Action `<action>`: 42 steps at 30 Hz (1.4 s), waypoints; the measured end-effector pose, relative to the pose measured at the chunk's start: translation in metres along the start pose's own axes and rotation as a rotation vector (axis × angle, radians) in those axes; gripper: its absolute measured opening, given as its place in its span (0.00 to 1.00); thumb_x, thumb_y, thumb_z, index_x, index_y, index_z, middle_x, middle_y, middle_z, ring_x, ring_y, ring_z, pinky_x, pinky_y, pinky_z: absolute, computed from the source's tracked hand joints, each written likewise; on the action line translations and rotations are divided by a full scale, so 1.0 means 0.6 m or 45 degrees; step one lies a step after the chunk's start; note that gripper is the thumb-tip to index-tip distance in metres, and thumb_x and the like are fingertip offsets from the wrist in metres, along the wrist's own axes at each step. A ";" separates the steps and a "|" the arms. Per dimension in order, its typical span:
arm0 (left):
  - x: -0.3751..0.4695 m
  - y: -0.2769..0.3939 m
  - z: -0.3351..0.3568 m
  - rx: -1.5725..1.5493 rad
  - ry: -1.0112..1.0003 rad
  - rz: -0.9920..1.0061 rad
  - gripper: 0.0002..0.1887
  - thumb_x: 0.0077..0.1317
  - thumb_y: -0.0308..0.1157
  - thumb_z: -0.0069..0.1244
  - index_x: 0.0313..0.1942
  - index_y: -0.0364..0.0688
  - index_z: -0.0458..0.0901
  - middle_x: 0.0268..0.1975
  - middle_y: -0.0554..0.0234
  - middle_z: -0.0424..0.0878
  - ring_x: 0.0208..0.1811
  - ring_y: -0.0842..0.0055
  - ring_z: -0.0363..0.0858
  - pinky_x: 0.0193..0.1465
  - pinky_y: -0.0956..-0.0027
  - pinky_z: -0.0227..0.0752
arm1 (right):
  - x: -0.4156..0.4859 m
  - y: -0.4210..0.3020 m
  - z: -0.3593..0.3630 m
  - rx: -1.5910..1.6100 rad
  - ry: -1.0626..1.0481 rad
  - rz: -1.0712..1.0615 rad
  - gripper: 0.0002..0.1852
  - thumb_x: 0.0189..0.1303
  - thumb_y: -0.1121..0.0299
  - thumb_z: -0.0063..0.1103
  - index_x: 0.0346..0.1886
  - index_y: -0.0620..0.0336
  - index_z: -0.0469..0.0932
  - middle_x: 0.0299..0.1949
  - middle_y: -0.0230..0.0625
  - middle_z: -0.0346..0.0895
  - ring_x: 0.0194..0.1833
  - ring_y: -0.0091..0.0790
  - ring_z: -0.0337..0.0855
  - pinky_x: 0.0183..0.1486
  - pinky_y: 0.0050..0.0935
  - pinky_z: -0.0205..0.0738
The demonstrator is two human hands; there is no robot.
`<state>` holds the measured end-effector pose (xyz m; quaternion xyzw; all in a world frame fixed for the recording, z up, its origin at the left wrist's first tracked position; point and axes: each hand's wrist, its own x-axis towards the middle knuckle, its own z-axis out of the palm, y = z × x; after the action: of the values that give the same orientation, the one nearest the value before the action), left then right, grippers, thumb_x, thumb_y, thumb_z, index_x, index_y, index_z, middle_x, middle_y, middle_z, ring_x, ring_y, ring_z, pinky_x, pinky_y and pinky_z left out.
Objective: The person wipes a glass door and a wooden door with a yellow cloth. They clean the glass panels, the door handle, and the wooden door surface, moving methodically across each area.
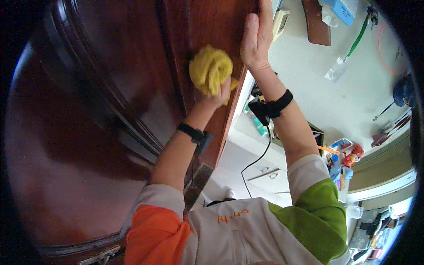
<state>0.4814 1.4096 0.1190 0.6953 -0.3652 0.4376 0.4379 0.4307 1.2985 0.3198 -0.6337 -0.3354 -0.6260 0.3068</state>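
A bunched yellow cloth (212, 68) is in my left hand (222, 94), pressed against a glossy reddish-brown wooden door (212, 23). The cloth lies on the flat strip between the door's raised moulding and its right edge. Higher up, my right hand (256, 43) rests along that edge, thumb apart from the fingers. Its fingertips run out at the top of the picture, and it holds no loose object. Each wrist wears a black strap with a small device; a black cable (261, 159) hangs from the right one (261, 111).
On the white wall to the right are a light switch (281, 25), a blue tissue pack (341, 11) and a green lanyard (359, 34). White drawers (268, 175) stand below, beside the door edge. A red plush toy (352, 155) sits among clutter further right. A metal door handle (101, 256) shows lower left.
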 end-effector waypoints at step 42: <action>-0.020 0.280 -0.149 -1.629 0.066 -1.348 0.30 0.75 0.52 0.46 0.66 0.39 0.72 0.64 0.55 0.78 0.64 0.63 0.77 0.67 0.57 0.70 | -0.295 -0.170 -0.182 0.834 -0.532 1.367 0.24 0.68 0.62 0.64 0.63 0.65 0.77 0.54 0.49 0.82 0.57 0.36 0.82 0.63 0.35 0.74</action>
<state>0.3018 1.4355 0.1771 0.3814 -0.1580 -0.1026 0.9050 0.2854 1.2629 0.1429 -0.6948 -0.1986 -0.1157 0.6814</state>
